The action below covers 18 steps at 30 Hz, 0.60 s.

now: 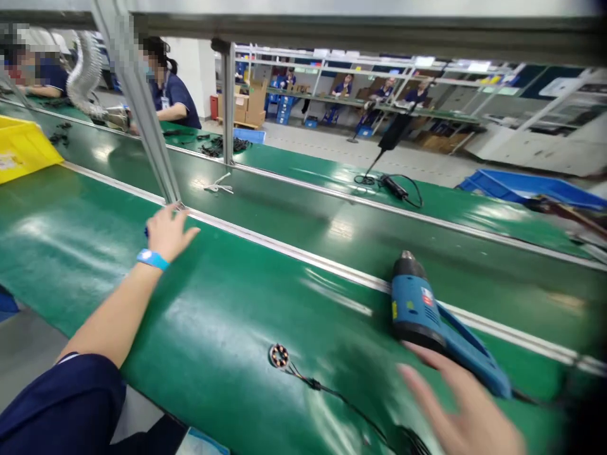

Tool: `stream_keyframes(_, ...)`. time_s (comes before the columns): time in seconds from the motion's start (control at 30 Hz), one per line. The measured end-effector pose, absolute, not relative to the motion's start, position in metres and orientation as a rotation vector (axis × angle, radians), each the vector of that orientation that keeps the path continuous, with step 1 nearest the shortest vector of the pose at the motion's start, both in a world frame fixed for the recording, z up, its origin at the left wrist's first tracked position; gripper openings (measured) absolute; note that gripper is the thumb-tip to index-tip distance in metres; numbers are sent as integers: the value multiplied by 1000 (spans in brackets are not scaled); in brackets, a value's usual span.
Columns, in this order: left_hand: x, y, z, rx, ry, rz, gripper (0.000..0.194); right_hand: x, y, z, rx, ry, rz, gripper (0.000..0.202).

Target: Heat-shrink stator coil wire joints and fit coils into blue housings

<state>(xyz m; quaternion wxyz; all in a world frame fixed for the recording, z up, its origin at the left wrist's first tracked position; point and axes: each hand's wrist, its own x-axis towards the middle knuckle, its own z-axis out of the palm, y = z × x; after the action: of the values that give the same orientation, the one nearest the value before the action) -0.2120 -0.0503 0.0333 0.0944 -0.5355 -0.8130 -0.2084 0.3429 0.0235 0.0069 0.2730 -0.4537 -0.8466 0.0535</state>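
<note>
My left hand (pixel 168 230) is stretched out to the foot of the metal post (pixel 142 107), with its thumb apart and its fingers forward; whether it touches the post I cannot tell. A blue band (pixel 152 258) circles that wrist, and a small dark-blue bit shows at the hand's left edge. Slightly blurred, my right hand (pixel 467 404) hovers by the blue heat gun (pixel 417 303), fingers apart and nothing in them. The heat gun lies on its side across the white rail. A small ring-shaped motor stator (pixel 279 356) with a black cable (pixel 348 401) rests on the green bench.
A yellow bin (pixel 26 148) stands at the far left. Across the sunken belt (pixel 303 208) are a black cabled tool (pixel 394 187) and a blue tray (pixel 531 188). White string (pixel 219 184) lies on the belt. An overhead beam (pixel 360 38) spans the top; co-workers sit opposite.
</note>
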Motion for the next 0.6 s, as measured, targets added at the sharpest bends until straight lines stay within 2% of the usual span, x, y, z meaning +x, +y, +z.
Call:
stream_keyframes(0.1,-269,-75,20,-1352,-2579,-530,78,285,-15,8,-979,-2593,550,44)
stream_keyframes(0.23,-289,-74,8,-1507,-2711,-386,84,224,-36,11,-914,-2800,773,69)
stream_keyframes(0.37,-217,-49,13,-1838,-2497,-120,87,202,-38,5,-984,-2770,872,70)
stream_keyframes(0.6,-69,-39,18,-2148,-2270,197,82,197,-45,-13,-911,-2613,880,52)
